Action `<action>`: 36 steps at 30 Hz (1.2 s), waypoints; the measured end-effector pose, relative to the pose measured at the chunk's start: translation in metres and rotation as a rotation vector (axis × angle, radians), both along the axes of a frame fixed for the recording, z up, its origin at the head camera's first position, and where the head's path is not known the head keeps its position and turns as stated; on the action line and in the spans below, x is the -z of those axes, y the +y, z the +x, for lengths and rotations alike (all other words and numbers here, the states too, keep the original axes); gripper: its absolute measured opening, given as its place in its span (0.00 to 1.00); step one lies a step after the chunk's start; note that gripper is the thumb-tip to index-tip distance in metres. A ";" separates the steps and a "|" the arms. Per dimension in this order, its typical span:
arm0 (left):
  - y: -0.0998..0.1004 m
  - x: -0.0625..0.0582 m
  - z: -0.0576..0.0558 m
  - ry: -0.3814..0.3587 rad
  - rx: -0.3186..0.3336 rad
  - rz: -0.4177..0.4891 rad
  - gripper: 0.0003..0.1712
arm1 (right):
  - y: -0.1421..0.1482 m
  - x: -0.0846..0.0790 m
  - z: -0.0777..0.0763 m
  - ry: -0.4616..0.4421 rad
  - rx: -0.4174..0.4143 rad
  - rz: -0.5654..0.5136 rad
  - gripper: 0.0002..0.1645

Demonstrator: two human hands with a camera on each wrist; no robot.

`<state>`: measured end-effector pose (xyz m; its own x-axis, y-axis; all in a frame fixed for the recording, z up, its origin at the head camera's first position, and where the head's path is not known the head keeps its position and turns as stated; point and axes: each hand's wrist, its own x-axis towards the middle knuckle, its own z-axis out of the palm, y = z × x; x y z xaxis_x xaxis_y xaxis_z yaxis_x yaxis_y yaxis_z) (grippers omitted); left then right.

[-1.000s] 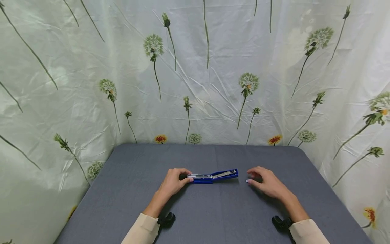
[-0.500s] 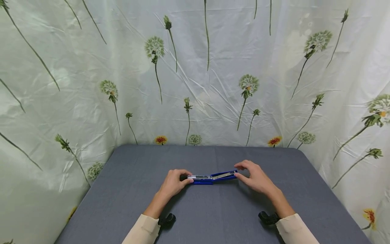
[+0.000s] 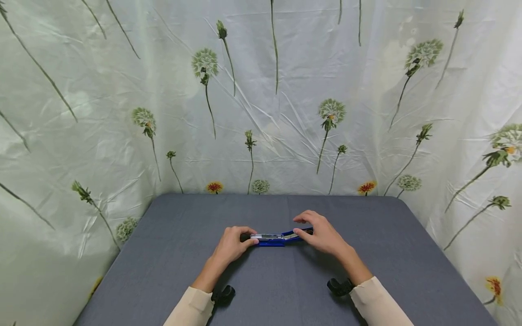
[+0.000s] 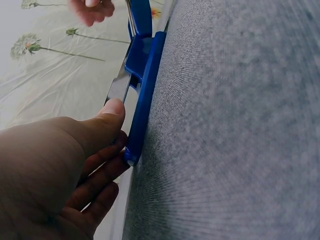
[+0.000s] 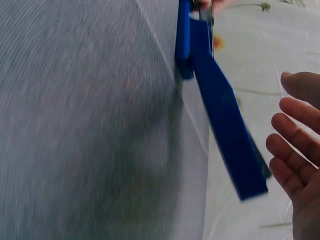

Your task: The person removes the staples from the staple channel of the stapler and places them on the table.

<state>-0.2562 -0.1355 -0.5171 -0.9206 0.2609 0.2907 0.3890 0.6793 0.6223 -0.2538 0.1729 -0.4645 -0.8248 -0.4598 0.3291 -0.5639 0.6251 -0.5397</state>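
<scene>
A blue stapler (image 3: 271,243) lies on the grey table, folded wide apart, its metal staple tray (image 3: 267,236) exposed on the left half. The thumb and fingers of my left hand (image 3: 233,244) grip the stapler's left end; in the left wrist view the thumb presses on the metal tray (image 4: 119,86). My right hand (image 3: 322,233) hovers at the raised top arm (image 5: 225,130), partly covering it in the head view. Its fingers (image 5: 295,137) are relaxed and apart from the thumb, with nothing visible between them.
A grey cloth covers the table (image 3: 195,213). Behind and at both sides hangs a pale curtain (image 3: 261,113) with a dandelion print. Dark wrist mounts (image 3: 224,294) sit below both hands.
My right hand has moved left from beyond the stapler to over its raised arm. A small pale piece seen at its thumb earlier is no longer visible. My left hand keeps its grip.
</scene>
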 end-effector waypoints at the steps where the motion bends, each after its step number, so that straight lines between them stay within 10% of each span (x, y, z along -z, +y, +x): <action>1: 0.000 0.000 0.000 0.000 0.000 0.002 0.09 | -0.004 -0.001 0.000 -0.004 -0.007 -0.001 0.17; 36: -0.001 0.001 -0.001 0.015 0.018 -0.014 0.11 | -0.079 0.027 -0.005 -0.040 -0.101 0.131 0.10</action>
